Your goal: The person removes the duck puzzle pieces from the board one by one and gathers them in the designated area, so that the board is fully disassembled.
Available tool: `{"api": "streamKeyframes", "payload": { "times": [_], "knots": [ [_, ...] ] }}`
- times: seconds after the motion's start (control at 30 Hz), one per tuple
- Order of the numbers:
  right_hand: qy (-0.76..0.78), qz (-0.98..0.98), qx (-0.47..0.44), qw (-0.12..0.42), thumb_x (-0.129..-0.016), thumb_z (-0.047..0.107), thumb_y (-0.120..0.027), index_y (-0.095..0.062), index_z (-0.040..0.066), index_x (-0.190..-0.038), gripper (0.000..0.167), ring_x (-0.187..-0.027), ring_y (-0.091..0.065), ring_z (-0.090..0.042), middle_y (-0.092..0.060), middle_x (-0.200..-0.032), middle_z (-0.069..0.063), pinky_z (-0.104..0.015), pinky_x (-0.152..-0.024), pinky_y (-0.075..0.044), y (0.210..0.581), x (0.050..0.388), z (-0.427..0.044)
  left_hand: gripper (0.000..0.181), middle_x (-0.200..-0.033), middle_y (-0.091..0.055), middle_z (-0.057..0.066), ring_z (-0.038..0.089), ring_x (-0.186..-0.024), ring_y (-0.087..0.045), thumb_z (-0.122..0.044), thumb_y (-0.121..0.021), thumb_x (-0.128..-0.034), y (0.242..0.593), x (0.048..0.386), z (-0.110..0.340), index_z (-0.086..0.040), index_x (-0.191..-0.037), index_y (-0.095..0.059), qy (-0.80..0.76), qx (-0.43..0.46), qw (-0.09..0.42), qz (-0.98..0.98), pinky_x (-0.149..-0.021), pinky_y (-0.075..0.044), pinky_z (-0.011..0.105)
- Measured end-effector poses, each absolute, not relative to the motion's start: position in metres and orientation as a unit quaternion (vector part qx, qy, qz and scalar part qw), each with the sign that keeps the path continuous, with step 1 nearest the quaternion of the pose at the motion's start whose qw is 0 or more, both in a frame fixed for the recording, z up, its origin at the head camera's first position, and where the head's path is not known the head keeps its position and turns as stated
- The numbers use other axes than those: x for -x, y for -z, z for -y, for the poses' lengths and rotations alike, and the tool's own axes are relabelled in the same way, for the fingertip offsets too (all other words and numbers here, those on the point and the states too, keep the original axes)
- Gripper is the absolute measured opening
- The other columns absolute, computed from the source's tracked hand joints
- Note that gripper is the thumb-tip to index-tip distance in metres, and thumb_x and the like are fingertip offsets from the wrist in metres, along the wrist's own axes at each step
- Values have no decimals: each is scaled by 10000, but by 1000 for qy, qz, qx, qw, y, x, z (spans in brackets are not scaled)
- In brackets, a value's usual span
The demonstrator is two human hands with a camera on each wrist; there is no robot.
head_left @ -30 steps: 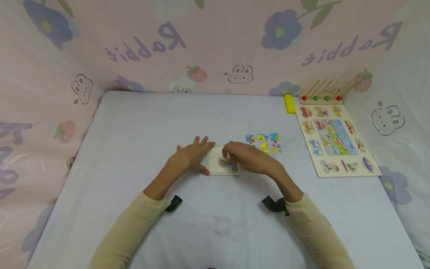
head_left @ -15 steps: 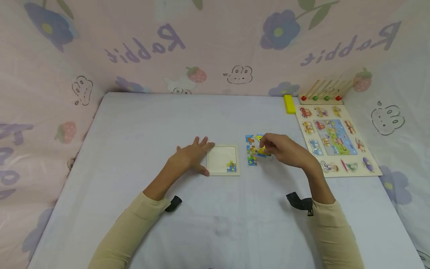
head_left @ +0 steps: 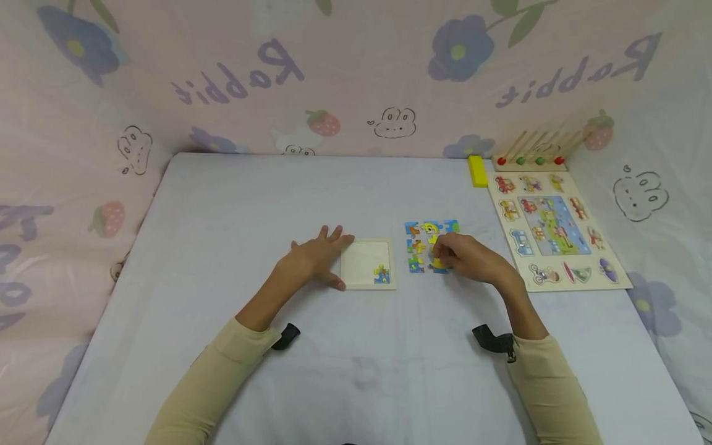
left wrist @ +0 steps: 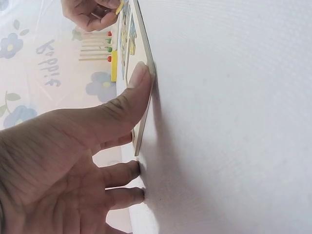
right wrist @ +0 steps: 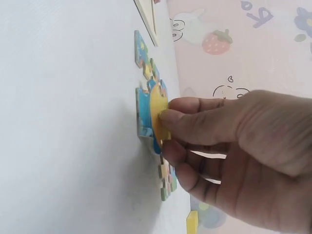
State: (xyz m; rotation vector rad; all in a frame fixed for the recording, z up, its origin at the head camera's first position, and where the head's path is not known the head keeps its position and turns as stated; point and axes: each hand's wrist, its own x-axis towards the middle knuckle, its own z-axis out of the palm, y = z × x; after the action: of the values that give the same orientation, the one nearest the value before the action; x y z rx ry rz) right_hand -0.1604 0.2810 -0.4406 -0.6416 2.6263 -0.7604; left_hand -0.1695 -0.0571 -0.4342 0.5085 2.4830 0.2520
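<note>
My left hand (head_left: 313, 258) lies at the left side of a small wooden puzzle board (head_left: 361, 262), fingers spread. In the left wrist view its thumb (left wrist: 139, 80) rests on the board's edge. One jigsaw piece (head_left: 382, 274) sits in the board's lower right corner. My right hand (head_left: 470, 258) pinches a small, rounded yellow-and-blue object (right wrist: 159, 112) between thumb and fingers; its kind is unclear. This object is over or against a blue jigsaw piece (right wrist: 143, 112) among the loose pieces; whether they touch is hard to tell. The hand partly hides those pieces.
Loose jigsaw pieces (head_left: 414, 247) lie right of the board. Farther right is a larger wooden picture puzzle (head_left: 517, 272). Behind it stand a wooden rack (head_left: 528, 167) with pegs and red and green beads, and a yellow block (head_left: 478, 172). Printed curtains surround the table.
My right hand has moved right, from above the board to the loose pieces, with the yellow-and-blue object, uncovering the piece in the board's corner. The left hand has stayed put.
</note>
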Motion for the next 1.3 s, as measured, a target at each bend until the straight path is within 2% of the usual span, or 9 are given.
{"api": "streamKeyframes", "payload": {
  "times": [0.13, 0.4, 0.57, 0.8, 1.0, 1.3],
  "knots": [
    [254, -928, 223, 157, -951, -33, -694, -680, 27, -1010, 86, -855, -553, -179, -667, -932, -75, -285, -765, -475, 442, 159, -280, 1123, -1779, -49, 42, 351, -1658, -47, -416, -892, -815, 434, 170, 58, -256, -1686, -203, -92, -192, 295, -931, -1142, -231, 844],
    [228, -932, 225, 166, -854, -28, -805, -690, 44, -994, 195, -863, -541, -194, -632, -952, -81, -308, -780, -465, 439, 154, -276, 1122, -1779, -51, 41, 351, -1657, -53, -413, -895, -812, 435, 170, 57, -258, -1685, -207, -94, -189, 294, -932, -1146, -230, 841],
    [212, -938, 216, 168, -856, -21, -809, -684, 50, -1010, 210, -856, -544, -195, -627, -959, -80, -331, -787, -475, 439, 154, -273, 1122, -1779, -55, 46, 357, -1656, -58, -412, -896, -810, 435, 171, 57, -257, -1684, -209, -91, -190, 292, -933, -1142, -235, 844],
    [185, -946, 214, 161, -872, -26, -795, -697, 56, -1044, 214, -930, -603, -223, -658, -1033, -80, -416, -864, -534, 431, 153, -262, 1120, -1778, -57, 44, 350, -1657, -57, -407, -899, -808, 435, 171, 58, -260, -1683, -215, -96, -189, 292, -933, -1142, -232, 844],
    [215, -931, 252, 153, -911, -20, -757, -704, 53, -1059, 173, -938, -610, -226, -678, -1028, -81, -392, -844, -523, 424, 151, -245, 1128, -1776, -59, 53, 356, -1656, -51, -405, -902, -799, 434, 172, 58, -251, -1683, -218, -104, -189, 292, -932, -1137, -222, 852],
    [212, -912, 312, 161, -909, 20, -778, -705, 72, -1134, 241, -971, -621, -193, -679, -1112, -50, -349, -872, -559, 430, 149, -209, 1118, -1780, -57, 63, 369, -1656, -50, -399, -903, -805, 435, 171, 59, -247, -1681, -225, -110, -188, 300, -929, -1140, -214, 855]
  ]
}}
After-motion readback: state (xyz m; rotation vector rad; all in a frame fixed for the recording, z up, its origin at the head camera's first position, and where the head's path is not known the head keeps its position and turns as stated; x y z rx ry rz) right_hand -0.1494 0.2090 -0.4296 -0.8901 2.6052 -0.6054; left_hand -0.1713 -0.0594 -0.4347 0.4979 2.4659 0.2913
